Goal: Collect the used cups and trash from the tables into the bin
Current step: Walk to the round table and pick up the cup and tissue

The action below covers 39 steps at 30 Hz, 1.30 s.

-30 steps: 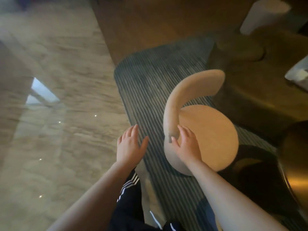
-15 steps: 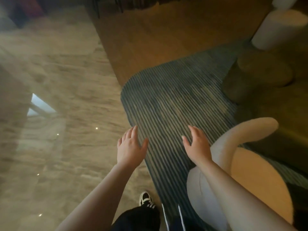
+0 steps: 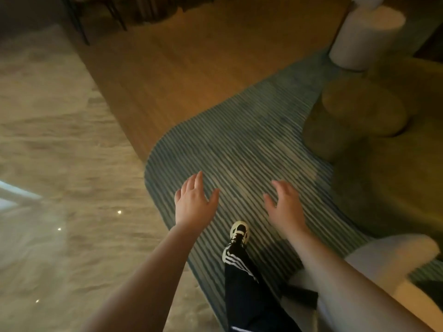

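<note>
No cups, trash or bin show in the head view. My left hand hangs open over the edge of a striped grey-green rug, fingers apart and holding nothing. My right hand is also open and empty, a little to the right over the same rug. A cream round chair with a curved backrest sits at the lower right, behind my right forearm; neither hand touches it.
My foot in a black-and-white shoe steps on the rug. Olive round poufs and a white cylinder stool stand at the right. Wooden floor lies ahead, glossy marble floor at the left, dark chair legs at the far top.
My right hand has let go of the cream chair's backrest. The view has moved forward, so the chair slid to the lower right corner. Both hands stay open.
</note>
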Tool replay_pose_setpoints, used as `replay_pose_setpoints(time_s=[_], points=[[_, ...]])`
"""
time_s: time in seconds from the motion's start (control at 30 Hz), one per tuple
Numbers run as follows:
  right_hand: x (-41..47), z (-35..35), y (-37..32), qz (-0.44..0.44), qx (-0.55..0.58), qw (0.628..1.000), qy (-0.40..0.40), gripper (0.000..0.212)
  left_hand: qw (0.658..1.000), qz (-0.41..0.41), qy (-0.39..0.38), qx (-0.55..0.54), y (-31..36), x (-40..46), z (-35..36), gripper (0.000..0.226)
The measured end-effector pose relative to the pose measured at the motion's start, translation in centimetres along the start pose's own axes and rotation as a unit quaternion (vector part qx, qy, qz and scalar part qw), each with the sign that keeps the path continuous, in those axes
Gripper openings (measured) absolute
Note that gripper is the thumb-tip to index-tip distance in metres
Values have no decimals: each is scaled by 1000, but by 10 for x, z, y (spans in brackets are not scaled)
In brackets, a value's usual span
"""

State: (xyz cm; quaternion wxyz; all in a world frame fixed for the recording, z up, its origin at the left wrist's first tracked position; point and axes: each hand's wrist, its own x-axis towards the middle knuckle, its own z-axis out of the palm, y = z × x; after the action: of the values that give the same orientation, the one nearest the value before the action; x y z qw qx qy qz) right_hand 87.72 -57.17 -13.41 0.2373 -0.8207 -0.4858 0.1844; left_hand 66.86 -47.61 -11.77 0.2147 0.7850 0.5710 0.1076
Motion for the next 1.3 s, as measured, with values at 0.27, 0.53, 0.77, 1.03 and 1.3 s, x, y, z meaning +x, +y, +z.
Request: replay_pose_setpoints(time_s=[0.27, 0.53, 0.77, 1.03, 1.3], points=[[235, -57, -7, 26, -27, 999, 2, 49, 998, 32, -50, 22, 75, 242, -10, 71], [406, -92, -8, 47, -18, 999, 14, 48, 996, 72, -50, 23, 135, 423, -13, 73], [584, -92, 2, 71, -20, 997, 35, 48, 993, 104, -47, 22, 164, 613, 7, 72], [826, -132, -17, 116, -26, 992, 45, 51, 985, 160, -58, 36, 226, 866, 2, 72], [1004, -186, 12, 171, -6, 982, 84, 51, 975, 208, -77, 22, 326, 1060, 20, 71]])
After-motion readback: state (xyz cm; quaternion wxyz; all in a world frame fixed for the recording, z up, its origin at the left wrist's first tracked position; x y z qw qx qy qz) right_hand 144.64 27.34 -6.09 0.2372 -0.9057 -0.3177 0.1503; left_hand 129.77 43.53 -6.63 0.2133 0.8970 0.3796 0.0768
